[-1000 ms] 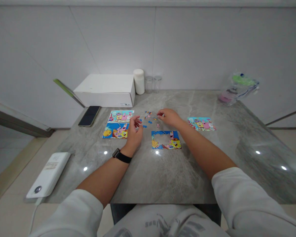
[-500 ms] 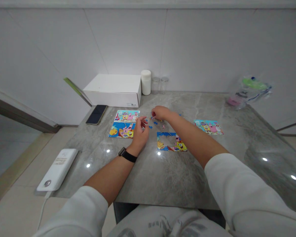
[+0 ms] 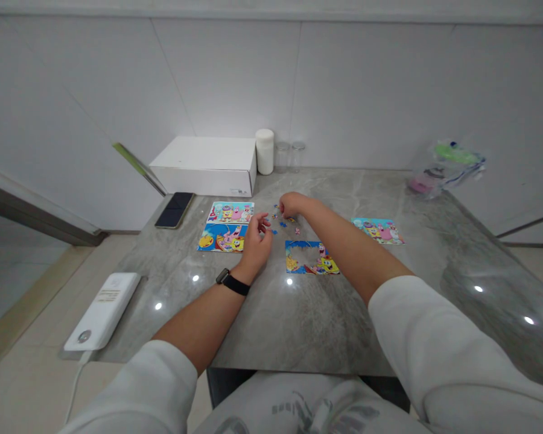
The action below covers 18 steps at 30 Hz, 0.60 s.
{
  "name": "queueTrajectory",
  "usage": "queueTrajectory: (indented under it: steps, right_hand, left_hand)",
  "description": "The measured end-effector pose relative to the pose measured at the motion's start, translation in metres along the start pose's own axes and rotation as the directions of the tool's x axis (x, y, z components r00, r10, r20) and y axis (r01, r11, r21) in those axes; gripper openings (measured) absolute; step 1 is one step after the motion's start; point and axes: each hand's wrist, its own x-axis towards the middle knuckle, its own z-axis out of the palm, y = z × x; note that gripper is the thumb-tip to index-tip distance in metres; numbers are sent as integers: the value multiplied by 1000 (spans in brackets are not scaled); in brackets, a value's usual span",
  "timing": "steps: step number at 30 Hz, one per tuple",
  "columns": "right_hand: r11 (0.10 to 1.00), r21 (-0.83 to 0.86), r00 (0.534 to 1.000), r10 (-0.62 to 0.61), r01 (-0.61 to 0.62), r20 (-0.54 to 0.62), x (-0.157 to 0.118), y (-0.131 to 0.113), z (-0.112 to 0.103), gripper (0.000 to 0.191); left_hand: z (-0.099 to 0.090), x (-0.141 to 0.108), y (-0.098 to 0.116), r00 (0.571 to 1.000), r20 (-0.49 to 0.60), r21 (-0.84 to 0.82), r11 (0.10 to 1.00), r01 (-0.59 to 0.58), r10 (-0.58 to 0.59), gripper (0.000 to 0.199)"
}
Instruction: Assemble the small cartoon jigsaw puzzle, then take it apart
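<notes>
Loose jigsaw puzzle pieces (image 3: 283, 225) lie scattered between my two hands. My right hand (image 3: 292, 205) reaches down among them at the far side, fingers pinched together; what they hold, if anything, is too small to make out. Palm inward, my left hand (image 3: 259, 240) rests beside the pieces with its fingers loosely bent and apart, holding nothing visible. It partly covers a colourful cartoon picture sheet (image 3: 221, 237). Nearer to me lies a partly assembled jigsaw puzzle (image 3: 292, 265), a frame of joined pieces with a gap in its middle. My right forearm hides part of its right side.
A second assembled cartoon picture (image 3: 380, 231) lies to the right. Around the grey table (image 3: 326, 325) are a phone (image 3: 175, 210), white box (image 3: 203, 169), white bottle (image 3: 265, 152), glass jars (image 3: 297, 158), a plastic bag (image 3: 443, 172) and a white power bank (image 3: 104, 310) with a cable.
My right hand has shifted slightly over the loose pieces, its fingers pointing more downward. My left hand stays nearly in place. The whole view has shifted a little.
</notes>
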Motion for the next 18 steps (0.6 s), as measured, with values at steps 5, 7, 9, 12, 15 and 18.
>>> queueTrajectory:
  steps: [5, 7, 9, 12, 15, 18]
  right_hand:
    - [993, 115, 999, 18, -21, 34, 2, 4, 0, 19]
    - [989, 146, 1000, -6, 3, 21, -1, 6, 1, 17]
    - [983, 177, 998, -40, 47, -42, -5, 9, 3, 19]
    - [953, 283, 985, -64, 108, -159, -12, 16, 8, 21]
    - [894, 425, 977, -57, 141, -204, -22, 26, 14, 20]
    - [825, 539, 968, -38, 170, -247, -41, 42, 17, 14]
  left_hand:
    - [0, 0, -2, 1000, 18, -4, 1000, -16, 16, 42]
    - [0, 0, -2, 1000, 15, -10, 1000, -21, 21, 42]
    - [0, 0, -3, 1000, 12, -13, 1000, -23, 23, 41]
    - [1, 0, -4, 999, 34, -8, 1000, -8, 8, 40]
    - [1, 1, -4, 999, 49, 11, 1000, 21, -22, 41]
    - [1, 0, -4, 998, 57, 27, 999, 34, -35, 41]
